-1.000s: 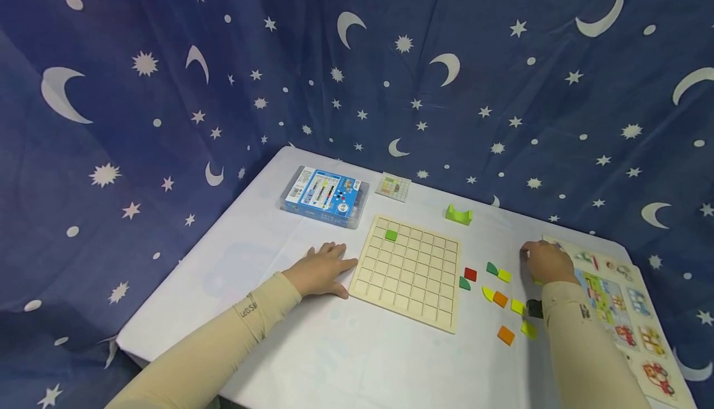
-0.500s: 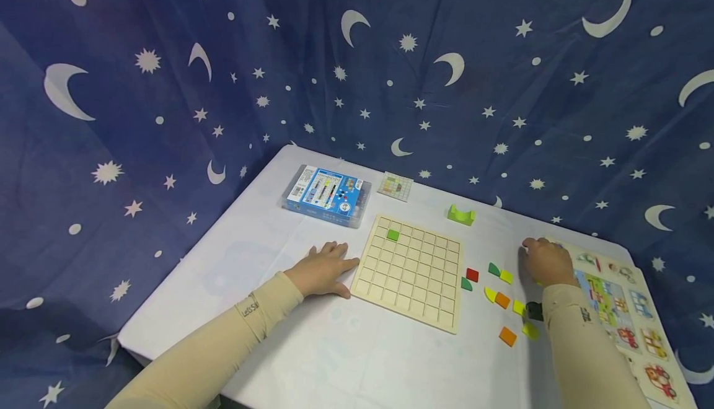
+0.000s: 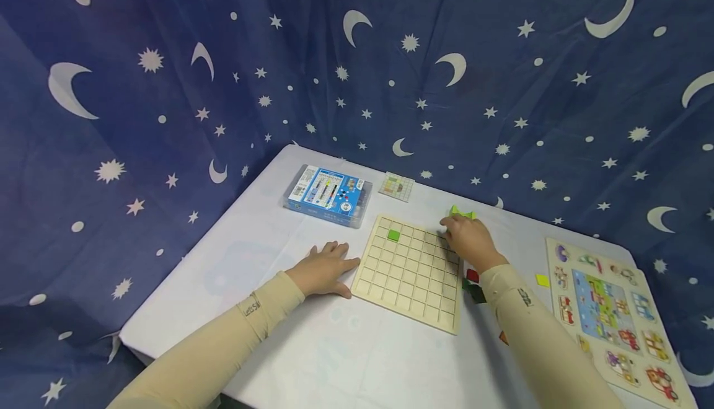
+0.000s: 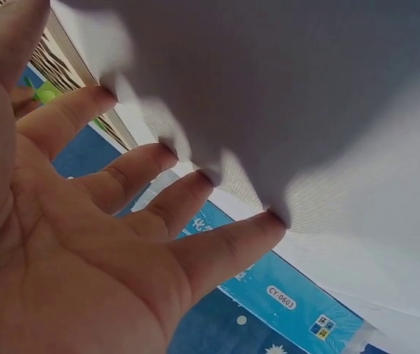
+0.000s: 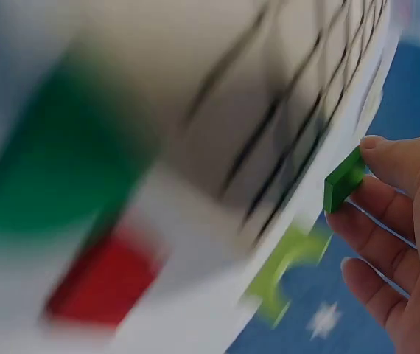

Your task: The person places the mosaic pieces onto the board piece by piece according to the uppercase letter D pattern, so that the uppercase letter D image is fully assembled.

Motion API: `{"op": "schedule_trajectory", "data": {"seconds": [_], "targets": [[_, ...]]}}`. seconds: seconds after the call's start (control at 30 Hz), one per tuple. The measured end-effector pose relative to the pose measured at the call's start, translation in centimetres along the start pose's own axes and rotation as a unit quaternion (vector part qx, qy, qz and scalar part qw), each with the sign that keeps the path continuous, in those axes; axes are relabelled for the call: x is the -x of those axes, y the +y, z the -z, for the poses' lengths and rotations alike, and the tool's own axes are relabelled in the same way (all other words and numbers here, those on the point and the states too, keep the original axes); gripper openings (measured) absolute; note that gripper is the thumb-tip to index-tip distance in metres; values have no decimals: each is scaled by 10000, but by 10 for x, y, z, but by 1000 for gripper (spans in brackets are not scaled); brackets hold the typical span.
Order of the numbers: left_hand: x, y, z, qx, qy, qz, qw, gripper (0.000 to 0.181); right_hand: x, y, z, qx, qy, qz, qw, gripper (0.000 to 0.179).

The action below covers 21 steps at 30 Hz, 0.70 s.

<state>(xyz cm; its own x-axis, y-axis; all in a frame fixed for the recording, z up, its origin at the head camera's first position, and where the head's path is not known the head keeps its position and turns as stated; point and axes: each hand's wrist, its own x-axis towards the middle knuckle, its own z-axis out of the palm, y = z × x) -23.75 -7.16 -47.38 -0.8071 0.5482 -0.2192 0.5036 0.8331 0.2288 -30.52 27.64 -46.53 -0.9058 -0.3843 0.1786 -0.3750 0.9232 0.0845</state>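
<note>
Across the far side, blue curtain (image 3: 312, 12) with moons and stars. Before it, white-covered counter (image 3: 401, 365). At near right, beige sleeve (image 3: 549, 341) slanting over the counter. At far right, picture board (image 3: 574, 257). In the middle, grid board (image 3: 407, 285). To its far left, boxed kit (image 3: 329, 197). By its left edge, left hand (image 3: 320, 271), fingers (image 4: 228, 249) spread on the cloth. Over its far right corner, right hand (image 3: 468, 240), fingers (image 5: 372, 240) pinching a green tile (image 5: 343, 181). At the far edge, card (image 3: 396, 187); farther right, green stand (image 3: 458, 212), partly behind the right hand. On the grid's far left, green square (image 3: 393, 235). Right of the grid, red tile (image 3: 472, 275), partly covered; beside the picture board, yellow tile (image 3: 542, 280); at near right, orange tile (image 3: 504, 338), mostly hidden by the sleeve.
</note>
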Motion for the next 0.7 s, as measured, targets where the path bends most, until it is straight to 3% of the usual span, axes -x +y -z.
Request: {"op": "schedule_trajectory", "data": {"seconds": [0.17, 0.3, 0.7], "targets": [[-1, 0, -1, -29, 3, -32, 10000, 82, -19, -43, -5, -68, 69, 645, 9979, 26], [-2, -1, -3, -80, 0, -51, 10000, 82, -28, -63, -10, -70, 45, 883, 9961, 26], [-2, 2, -1, -43, -25, 33, 10000, 81, -31, -74, -17, -230, 88, 981, 9949, 25]]}}
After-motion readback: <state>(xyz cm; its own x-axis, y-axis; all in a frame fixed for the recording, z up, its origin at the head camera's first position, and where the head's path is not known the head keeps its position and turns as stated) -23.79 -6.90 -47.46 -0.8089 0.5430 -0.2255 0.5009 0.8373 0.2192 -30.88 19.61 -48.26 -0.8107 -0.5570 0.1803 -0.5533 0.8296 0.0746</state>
